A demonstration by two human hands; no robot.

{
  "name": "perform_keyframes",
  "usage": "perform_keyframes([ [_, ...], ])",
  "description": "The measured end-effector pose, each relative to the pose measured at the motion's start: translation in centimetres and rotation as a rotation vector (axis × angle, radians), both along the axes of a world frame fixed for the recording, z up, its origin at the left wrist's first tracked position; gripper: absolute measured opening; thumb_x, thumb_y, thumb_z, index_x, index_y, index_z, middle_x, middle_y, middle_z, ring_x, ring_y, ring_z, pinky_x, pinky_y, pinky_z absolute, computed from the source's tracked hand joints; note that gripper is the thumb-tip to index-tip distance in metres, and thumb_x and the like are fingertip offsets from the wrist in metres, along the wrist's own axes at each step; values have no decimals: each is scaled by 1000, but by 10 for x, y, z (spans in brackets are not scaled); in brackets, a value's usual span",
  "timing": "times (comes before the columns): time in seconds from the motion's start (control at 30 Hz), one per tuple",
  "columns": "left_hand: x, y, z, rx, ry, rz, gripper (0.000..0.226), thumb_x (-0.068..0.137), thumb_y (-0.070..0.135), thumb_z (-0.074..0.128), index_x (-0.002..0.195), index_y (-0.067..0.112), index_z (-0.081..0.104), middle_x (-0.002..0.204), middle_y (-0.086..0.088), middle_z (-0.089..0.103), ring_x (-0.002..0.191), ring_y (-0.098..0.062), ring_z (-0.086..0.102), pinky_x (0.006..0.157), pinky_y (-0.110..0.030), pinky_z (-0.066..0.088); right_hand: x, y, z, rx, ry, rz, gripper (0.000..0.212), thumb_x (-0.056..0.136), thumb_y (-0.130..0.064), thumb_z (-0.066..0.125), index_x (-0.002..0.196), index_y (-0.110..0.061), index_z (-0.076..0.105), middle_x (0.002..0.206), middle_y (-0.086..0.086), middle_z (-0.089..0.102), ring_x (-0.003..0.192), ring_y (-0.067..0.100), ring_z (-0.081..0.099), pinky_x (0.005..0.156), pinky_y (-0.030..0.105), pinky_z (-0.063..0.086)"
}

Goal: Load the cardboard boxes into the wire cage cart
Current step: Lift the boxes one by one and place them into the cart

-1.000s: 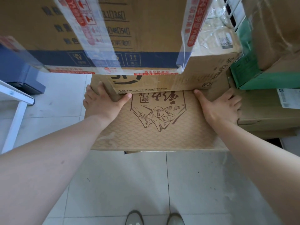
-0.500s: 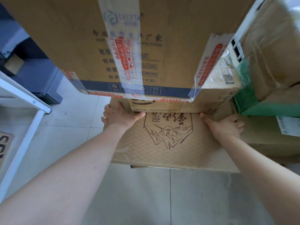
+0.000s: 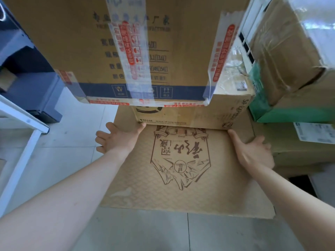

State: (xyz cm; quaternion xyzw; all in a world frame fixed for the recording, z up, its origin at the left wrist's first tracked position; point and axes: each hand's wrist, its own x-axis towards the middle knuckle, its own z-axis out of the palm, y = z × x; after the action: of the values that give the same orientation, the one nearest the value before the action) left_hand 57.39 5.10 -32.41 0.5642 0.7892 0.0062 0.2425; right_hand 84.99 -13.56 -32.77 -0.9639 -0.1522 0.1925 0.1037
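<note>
Three cardboard boxes are stacked in front of me. The bottom one is a wide flat box (image 3: 181, 187) with a printed emblem. On it sits a plain SF box (image 3: 199, 115), and on top a large taped box (image 3: 154, 51) with a blue stripe. My left hand (image 3: 117, 140) lies at the flat box's left edge, fingers spread, thumb touching the SF box's lower left corner. My right hand (image 3: 253, 153) rests flat near the right edge, its thumb pointing at the SF box's lower right corner. Neither hand holds anything.
More boxes are piled at the right, among them a green one (image 3: 290, 113) and a film-wrapped one (image 3: 290, 42). White bars (image 3: 244, 38) show behind the stack. A white table frame (image 3: 21, 138) and a dark blue unit (image 3: 32, 84) stand left. The floor is tiled.
The view has pulled back and tilted up, showing more of the top box. Both hands stay at the SF box's lower corners, the left hand's fingers now spread wider.
</note>
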Motion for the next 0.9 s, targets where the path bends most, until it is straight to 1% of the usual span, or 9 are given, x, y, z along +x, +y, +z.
perform_keyframes([
  [0.13, -7, -2, 7, -77, 75, -48, 126, 53, 100, 40, 146, 16, 21, 139, -19, 24, 131, -36, 24, 106, -49, 23, 9, -20, 9, -64, -37, 52, 106, 68, -96, 21, 105, -3, 56, 84, 13, 60, 74, 31, 59, 60, 34, 45],
  [0.27, -13, -3, 11, -131, 158, -41, 131, 51, 101, 36, 140, 5, 30, 133, -17, 29, 129, -33, 27, 104, -44, 27, 9, -26, 18, -163, -52, 149, 105, 65, -98, 10, 73, -7, 63, 66, 11, 62, 60, 25, 60, 59, 30, 49],
  [0.33, -11, -4, 11, -133, 154, -20, 133, 51, 101, 38, 137, 0, 31, 130, -17, 31, 126, -33, 28, 104, -42, 30, 8, -28, 19, -193, -23, 166, 110, 64, -98, 10, 84, -4, 64, 68, 9, 61, 62, 24, 60, 57, 29, 48],
  [0.4, -8, -5, 11, -159, 129, -1, 133, 53, 99, 41, 138, -3, 30, 132, -19, 31, 127, -33, 29, 103, -41, 32, 5, -30, 17, -189, 16, 161, 120, 63, -100, 12, 114, -1, 56, 80, 9, 60, 71, 27, 60, 58, 31, 49],
  [0.47, -5, -6, 7, -184, 58, 28, 132, 56, 96, 46, 144, 0, 24, 138, -18, 29, 131, -32, 29, 103, -43, 34, 1, -29, 15, -169, 51, 152, 128, 59, -102, 16, 137, -3, 39, 110, 18, 61, 91, 35, 63, 69, 37, 54],
  [0.57, -4, -4, 1, -151, -32, -13, 131, 58, 92, 52, 152, 9, 12, 151, -15, 20, 140, -34, 23, 107, -49, 32, -6, -22, 14, -59, 136, 83, 135, 60, -99, 32, 150, 1, 18, 153, 25, 27, 127, 45, 47, 92, 49, 47],
  [0.63, -2, 0, -2, -97, -53, -43, 130, 57, 90, 56, 150, 9, 14, 150, -17, 26, 137, -36, 30, 108, -50, 33, -10, -16, 13, -4, 131, 40, 136, 60, -98, 36, 150, 2, 17, 154, 25, 25, 132, 45, 41, 97, 52, 44],
  [0.7, 2, 0, -3, -45, -53, -42, 129, 55, 89, 58, 147, 7, 20, 145, -17, 35, 134, -35, 36, 108, -50, 34, -13, -12, 10, 23, 80, -3, 133, 60, -98, 35, 145, 3, 25, 146, 26, 37, 127, 43, 45, 95, 51, 45],
  [0.9, 0, -7, -12, -101, -16, 89, 142, 49, 97, 50, 150, 8, 6, 144, -21, 26, 136, -36, 26, 112, -50, 26, -10, -23, 3, -7, 121, -97, 128, 62, -97, 36, 144, 1, 27, 136, 26, 49, 119, 45, 53, 92, 51, 48],
])
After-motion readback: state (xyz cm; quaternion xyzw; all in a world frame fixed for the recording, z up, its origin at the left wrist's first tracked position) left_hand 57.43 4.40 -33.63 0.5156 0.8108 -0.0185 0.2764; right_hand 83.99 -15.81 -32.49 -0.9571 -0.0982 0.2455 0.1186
